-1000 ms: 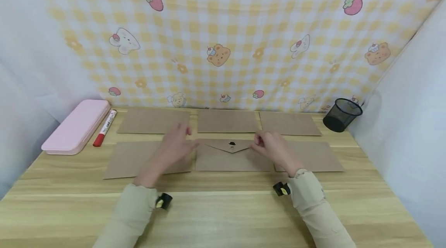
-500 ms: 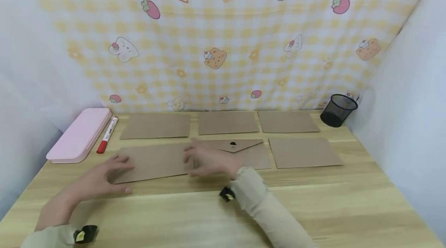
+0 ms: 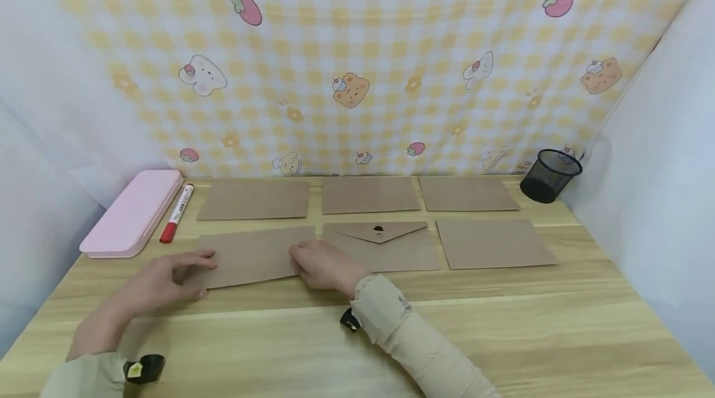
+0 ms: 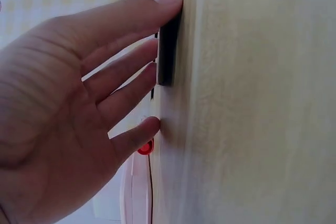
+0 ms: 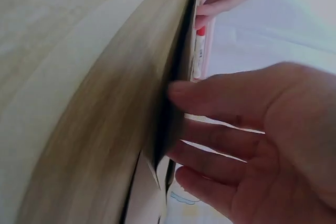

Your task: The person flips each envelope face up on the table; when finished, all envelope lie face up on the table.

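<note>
A plain brown kraft envelope (image 3: pixel 251 255) lies at the front left of two rows, with both hands at its ends. My left hand (image 3: pixel 159 283) holds its left end, thumb at the near edge and fingers over the top. In the left wrist view, the thumb of the left hand (image 4: pixel 73 93) overlaps the dark near edge. My right hand (image 3: pixel 326 266) pinches the right end between thumb and fingers; in the right wrist view, the thumb of the right hand (image 5: pixel 278 135) is on the dark side. Beside it lies an envelope with a pointed flap (image 3: pixel 385 254), printed with a small hat.
Another front-row envelope (image 3: pixel 497 244) lies to the right. Behind are three more: a left one (image 3: pixel 254 199), a middle one (image 3: pixel 370 194) and a right one (image 3: pixel 468 193). A pink case (image 3: pixel 134 212) and red-capped marker (image 3: pixel 177 213) lie left; a black mesh cup (image 3: pixel 550 176) stands back right.
Both hands have moved left from the flapped middle envelope to the front-left one. The left hand reached its left end first; the right hand has since closed its fingers on the right end.
</note>
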The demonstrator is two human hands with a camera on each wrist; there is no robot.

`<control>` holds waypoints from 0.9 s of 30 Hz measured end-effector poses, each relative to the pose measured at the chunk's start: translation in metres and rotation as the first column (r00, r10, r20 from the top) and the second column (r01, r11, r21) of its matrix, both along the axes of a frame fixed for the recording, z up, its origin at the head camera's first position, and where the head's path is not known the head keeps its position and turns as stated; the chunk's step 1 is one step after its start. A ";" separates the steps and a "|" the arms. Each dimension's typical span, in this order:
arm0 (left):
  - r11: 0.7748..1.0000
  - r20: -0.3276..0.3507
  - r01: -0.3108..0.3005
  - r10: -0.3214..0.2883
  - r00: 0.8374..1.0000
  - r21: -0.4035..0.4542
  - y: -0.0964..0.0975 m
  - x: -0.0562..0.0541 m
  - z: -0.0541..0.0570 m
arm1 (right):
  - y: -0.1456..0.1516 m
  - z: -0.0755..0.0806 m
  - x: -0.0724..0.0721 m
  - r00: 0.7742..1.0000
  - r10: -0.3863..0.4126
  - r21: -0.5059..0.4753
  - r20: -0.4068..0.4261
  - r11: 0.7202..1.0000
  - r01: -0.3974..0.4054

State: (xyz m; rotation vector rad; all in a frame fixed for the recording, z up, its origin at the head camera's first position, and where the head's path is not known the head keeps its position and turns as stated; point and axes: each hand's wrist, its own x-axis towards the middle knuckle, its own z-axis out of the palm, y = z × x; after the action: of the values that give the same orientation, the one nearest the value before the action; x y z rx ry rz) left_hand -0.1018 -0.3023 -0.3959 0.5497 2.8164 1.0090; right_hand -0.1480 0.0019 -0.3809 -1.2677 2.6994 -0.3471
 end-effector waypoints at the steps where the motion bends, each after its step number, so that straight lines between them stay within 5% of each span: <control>1: 1.000 0.003 -0.006 0.006 1.000 0.010 -0.001 0.000 0.000 | 0.001 0.000 -0.001 1.000 0.000 -0.025 0.022 1.000 0.001; 6: 0.992 0.040 -0.058 0.053 0.998 0.116 -0.009 0.000 -0.003 | 0.007 -0.003 -0.007 0.993 -0.033 -0.153 0.110 0.987 0.049; 10: 0.967 0.039 -0.185 0.181 0.983 0.173 -0.011 -0.004 -0.004 | 0.012 -0.006 -0.012 0.997 -0.014 -0.226 0.079 0.974 0.031; 13: 0.950 -0.019 -0.267 0.274 0.962 0.162 -0.008 -0.009 -0.003 | 0.015 -0.006 -0.014 1.000 0.031 -0.232 0.004 0.972 -0.029; 17: 0.940 -0.131 -0.298 0.320 0.938 0.165 -0.003 -0.014 -0.002 | 0.015 -0.005 -0.016 0.997 0.053 -0.223 -0.054 0.973 -0.063; 27: 0.913 -0.174 -0.389 0.406 0.897 0.126 0.005 -0.011 -0.002 | 0.019 -0.007 -0.024 0.989 0.002 -0.322 0.146 0.946 0.045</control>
State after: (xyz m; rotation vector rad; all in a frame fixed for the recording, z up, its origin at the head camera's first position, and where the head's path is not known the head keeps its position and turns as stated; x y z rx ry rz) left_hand -0.1130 -0.2973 -0.3976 0.0737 3.1545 1.2091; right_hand -0.1725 0.0212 -0.3881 -1.2316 2.6072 -0.8830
